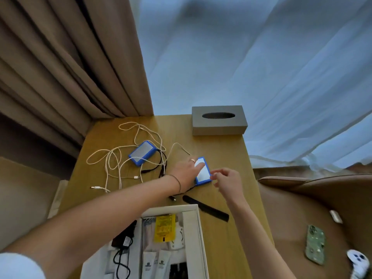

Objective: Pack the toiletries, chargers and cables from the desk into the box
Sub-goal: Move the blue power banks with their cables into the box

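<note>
A blue power bank [203, 173] lies on the wooden desk [231, 158]. My left hand [186, 171] rests on it with straight fingers laid across its top. My right hand [226, 179] pinches its right edge with thumb and fingertip. A second blue power bank [142, 153] sits further left among tangled white cables [114, 160] and a black cable [163, 164]. The open white box [191, 228] stands at the desk's near edge and holds a black charger [125, 239], a yellow sachet [164, 228] and white sachets [155, 262].
A black comb [206, 208] and a small black plug [172, 198] lie just beyond the box. A grey tissue box [219, 120] stands at the desk's far edge. Right of the desk, a brown chair [302, 198] carries a phone [315, 244]. Curtains hang behind.
</note>
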Demonstrator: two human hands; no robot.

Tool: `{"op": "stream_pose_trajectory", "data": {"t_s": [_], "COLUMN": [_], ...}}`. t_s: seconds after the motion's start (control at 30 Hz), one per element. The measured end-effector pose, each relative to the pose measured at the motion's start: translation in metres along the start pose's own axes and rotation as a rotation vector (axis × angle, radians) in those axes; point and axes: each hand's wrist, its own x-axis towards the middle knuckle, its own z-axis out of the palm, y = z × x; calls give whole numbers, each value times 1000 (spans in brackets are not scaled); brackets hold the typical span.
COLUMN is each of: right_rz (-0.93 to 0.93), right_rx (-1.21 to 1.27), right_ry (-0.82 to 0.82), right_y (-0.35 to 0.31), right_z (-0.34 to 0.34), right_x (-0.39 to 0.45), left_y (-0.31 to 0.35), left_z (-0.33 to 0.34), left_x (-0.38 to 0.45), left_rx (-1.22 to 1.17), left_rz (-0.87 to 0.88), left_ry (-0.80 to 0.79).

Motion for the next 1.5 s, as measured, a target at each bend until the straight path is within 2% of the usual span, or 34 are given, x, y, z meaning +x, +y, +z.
{"op": "stream_pose_trajectory", "data": {"t_s": [0.13,0.23,0.47,0.6,0.7,0.93,1.07,1.2,1.3,1.4,1.5], "right_rz": [17,56,148,236,229,-28,-178,-252,-300,-350,-372], "right_rx": [69,105,188,266,246,355,402,352,301,299,182], "right_ry": [3,-14,-28,-76,-154,-228,-259,-367,-529,-697,-814], "right_y": [16,30,52,57,58,36,7,-33,-62,-86,-106], "right_z": [-9,-12,-12,-4,7,20,13,5,5,7,14], "right_x": [3,-1,2,9,14,0,-16,-41,-69,-101,-132], "left_y": [-5,-6,-6,-10,-19,-45,-56,-60,-56,-46,-45], "left_z": [5,11,9,11,7,-23,-46,-66,-70,-63,-56], "left_x": [41,58,79,82,69,16,-23,-63,-99,-135,-173], "left_rx": [355,495,466,386,191,-144,-289,-568,-917,-1423,-1916], "left_rz": [246,400,549,566,467,167,-23,-209,-293,-292,-193], "left_ry": [-35,-100,-105,-39,61,258,386,486,524,506,368]}}
